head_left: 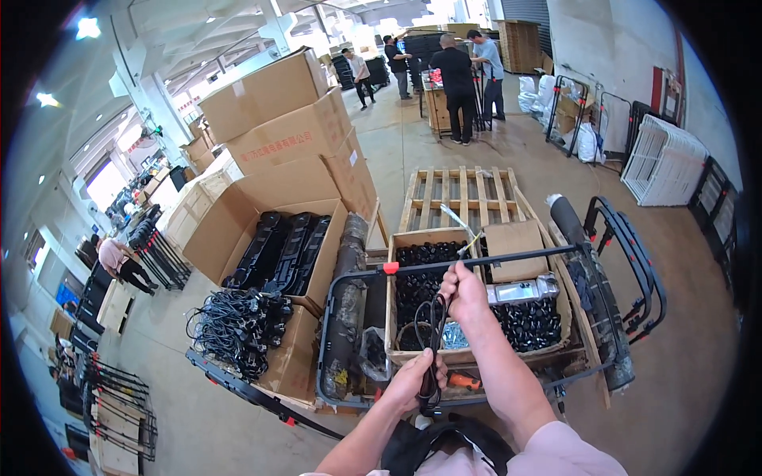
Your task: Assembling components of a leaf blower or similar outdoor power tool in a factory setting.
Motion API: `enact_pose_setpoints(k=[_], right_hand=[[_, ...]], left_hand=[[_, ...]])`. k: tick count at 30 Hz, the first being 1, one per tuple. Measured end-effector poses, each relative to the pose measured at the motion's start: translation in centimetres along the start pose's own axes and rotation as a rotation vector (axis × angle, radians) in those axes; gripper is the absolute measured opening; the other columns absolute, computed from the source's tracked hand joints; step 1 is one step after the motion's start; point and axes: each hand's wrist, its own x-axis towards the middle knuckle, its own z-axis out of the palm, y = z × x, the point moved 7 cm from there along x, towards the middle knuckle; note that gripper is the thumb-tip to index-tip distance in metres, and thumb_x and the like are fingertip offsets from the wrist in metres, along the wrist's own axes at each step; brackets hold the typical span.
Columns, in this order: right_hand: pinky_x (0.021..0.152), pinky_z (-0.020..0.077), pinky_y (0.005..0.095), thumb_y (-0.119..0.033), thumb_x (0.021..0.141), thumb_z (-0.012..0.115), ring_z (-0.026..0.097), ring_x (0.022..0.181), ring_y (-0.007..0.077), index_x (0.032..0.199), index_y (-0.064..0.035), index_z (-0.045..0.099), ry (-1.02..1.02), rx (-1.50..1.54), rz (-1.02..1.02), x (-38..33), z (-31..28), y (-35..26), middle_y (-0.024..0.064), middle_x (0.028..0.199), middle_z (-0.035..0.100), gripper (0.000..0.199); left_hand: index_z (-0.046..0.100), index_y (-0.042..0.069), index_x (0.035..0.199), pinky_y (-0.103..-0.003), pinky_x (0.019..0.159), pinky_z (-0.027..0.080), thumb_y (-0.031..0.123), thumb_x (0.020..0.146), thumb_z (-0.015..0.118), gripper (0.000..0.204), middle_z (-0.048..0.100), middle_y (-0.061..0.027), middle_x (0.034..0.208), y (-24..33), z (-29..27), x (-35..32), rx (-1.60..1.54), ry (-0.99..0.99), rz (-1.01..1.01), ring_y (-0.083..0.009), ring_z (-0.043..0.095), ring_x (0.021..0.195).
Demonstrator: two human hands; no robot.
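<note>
blk cable coil [434, 339] runs lengthwise approx. fore-aft btwn hands [416, 378].

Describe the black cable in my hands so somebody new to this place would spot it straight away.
Find the open wooden crate in the middle, with a black metal frame across it. There, the right hand reaches farther than the left hand, and the black cable runs between them. It is gathered in narrow loops, unlike the tangled heap of cables on the left.

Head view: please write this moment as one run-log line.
left grip: closed on looped black cable | right grip: closed on cable, higher up | wooden crate: holds small black parts
</note>
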Motion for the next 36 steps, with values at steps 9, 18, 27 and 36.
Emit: enact_pose_setpoints(k=[9,18,27,36], right_hand=[[0.043,0.0247,0.0295,-0.033,0.113,0.05,0.029,0.045,0.009,0.094,-0.0119,0.056,0.067,0.035,-0.061,2.8,-3.9,-6.5,-0.0066,0.063,0.039,0.029],[0.046,0.0278,0.0271,-0.032,0.112,0.053,0.031,0.048,0.0068,0.091,-0.0114,0.056,-0.13,-0.197,0.031,0.5,-0.3,0.1,-0.0078,0.065,0.041,0.029],[0.05,0.027,0.0266,-0.034,0.112,0.053,0.032,0.053,0.0076,0.086,-0.0083,0.055,-0.746,-0.292,0.467,-17.6,6.9,7.0,-0.0058,0.065,0.036,0.036],[0.051,0.0259,0.027,-0.03,0.114,0.047,0.028,0.052,0.0074,0.09,-0.0036,0.057,-0.926,-0.281,0.769,-24.9,6.4,13.1,-0.0055,0.065,0.033,0.037]], left_hand=[[0.056,0.009,0.105,-0.036,0.07,0.054,0.04,0.115,0.043,0.035,0.059,-0.0044,0.087,-5.7,3.8,-3.9,0.03,0.134,-0.01,-0.0193,0.062,0.074],[0.057,0.005,0.109,-0.034,0.078,0.05,0.035,0.114,0.044,0.033,0.058,-0.0064,0.091,-8.5,2.8,-10.6,0.211,0.365,0.137,-0.0206,0.061,0.081],[0.051,-0.002,0.146,-0.042,0.108,0.049,0.014,0.096,0.069,0.056,0.059,-0.0195,0.14,0.1,-1.8,-20.5,1.224,0.963,0.582,-0.0315,0.06,0.129],[0.054,-0.003,0.14,-0.037,0.104,0.053,0.0,0.086,0.081,0.061,0.069,-0.0147,0.129,11.6,2.2,-22.7,1.211,0.783,1.252,-0.0266,0.069,0.118]])
